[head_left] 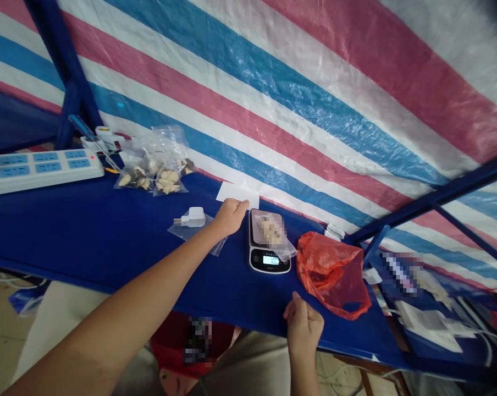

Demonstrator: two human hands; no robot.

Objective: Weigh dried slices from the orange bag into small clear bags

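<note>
My left hand [230,216] reaches across the blue table [87,231], fingers curled shut on the edge of a white paper slip [237,193] that lies by the striped tarp. Just right of it stands a small digital scale [269,242] with a clear bag of pale pieces [272,231] on its platform and a lit display. My right hand [303,325] rests at the table's near edge in a loose fist, with nothing visible in it, beside a red plastic bag [334,273].
A white plug adapter [193,218] lies on a clear bag left of my left hand. Clear bags of pale pieces [155,168] and a white power strip [38,168] sit at the far left. White chargers and cables [425,322] crowd the right end. A blue frame bar [430,201] slants there.
</note>
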